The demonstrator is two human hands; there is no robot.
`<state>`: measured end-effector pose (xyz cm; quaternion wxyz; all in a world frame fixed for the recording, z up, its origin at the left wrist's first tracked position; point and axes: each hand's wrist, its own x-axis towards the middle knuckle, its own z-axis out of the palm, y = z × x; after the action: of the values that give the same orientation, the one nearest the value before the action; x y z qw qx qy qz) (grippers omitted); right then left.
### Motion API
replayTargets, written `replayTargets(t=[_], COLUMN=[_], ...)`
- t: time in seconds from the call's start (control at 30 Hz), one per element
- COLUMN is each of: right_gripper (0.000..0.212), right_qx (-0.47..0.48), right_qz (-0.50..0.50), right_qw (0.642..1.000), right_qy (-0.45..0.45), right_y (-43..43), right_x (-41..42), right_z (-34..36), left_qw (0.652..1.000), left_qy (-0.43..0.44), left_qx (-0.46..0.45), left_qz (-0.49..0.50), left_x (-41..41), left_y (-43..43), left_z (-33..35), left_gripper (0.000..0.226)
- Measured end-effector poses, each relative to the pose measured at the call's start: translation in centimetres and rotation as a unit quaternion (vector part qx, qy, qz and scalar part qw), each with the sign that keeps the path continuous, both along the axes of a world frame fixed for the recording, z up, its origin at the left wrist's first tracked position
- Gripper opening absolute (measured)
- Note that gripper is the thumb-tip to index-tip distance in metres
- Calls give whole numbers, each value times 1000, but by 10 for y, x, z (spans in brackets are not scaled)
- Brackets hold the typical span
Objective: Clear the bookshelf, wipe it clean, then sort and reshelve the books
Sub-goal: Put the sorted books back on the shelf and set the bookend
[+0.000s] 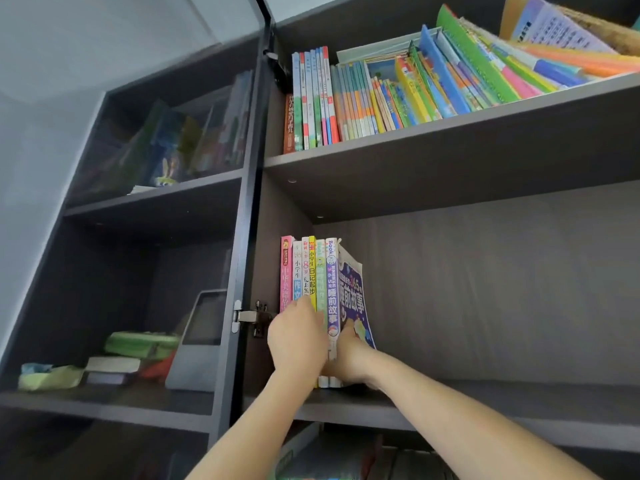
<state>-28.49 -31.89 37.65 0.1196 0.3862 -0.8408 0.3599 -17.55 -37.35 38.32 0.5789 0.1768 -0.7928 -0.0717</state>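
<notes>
Both hands at book row (pixel 309 271), left end of middle shelf (pixel 485 400)
Left hand (pixel 297 339) flat, fingers pressing spines; right hand (pixel 350 356) thumb on purple "365 睡前故事" book (pixel 354 289), grip cannot tell; spines read "Book", "日记起步"

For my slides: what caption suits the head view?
Left hand and right hand steady a short row of books at the left end of the middle shelf.

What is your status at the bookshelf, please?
Left hand pressing the spines of the book row; right hand gripping the purple book at its right end. Door hinge close beside left hand.
</notes>
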Motion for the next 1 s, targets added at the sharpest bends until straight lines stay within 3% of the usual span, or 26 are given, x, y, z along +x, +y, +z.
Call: replayTargets(t=[0.1, 0.23, 0.33, 0.43, 0.6, 0.83, 0.93, 1.0], right_gripper=[114, 130, 137, 121, 113, 128, 98, 61], right_qx=[0, 43, 88, 125, 142, 158, 150, 46], right_qz=[-5, -2, -29, -32, 6, -17, -128, -196], right_qw=[1000, 999, 996, 992, 990, 987, 973, 943], right_qy=[20, -5, -13, 8, 6, -1, 119, 266], right_y=[9, -4, -15, -7, 3, 8, 30, 53], right_x=[5, -5, -13, -14, -27, -16, 21, 59], right_z=[-2, 5, 10, 9, 10, 6, 6, 5], left_qw=[988, 973, 969, 967, 948, 962, 962, 959], left_qy=[-15, 36, 54, 42, 1, -25, -27, -16], left_qx=[94, 140, 150, 157, 205, 185, 188, 193], left_qz=[-125, -179, -188, -196, -244, -197, -196, -206], left_x=[-10, -17, -20, -22, -21, -13, 4, 20], left_y=[-16, -27, -29, -31, -35, -27, -16, -7], left_z=[-8, -11, -11, -15, -17, -14, -10, -8], left_gripper=[25, 35, 36, 40, 37, 37, 40, 42])
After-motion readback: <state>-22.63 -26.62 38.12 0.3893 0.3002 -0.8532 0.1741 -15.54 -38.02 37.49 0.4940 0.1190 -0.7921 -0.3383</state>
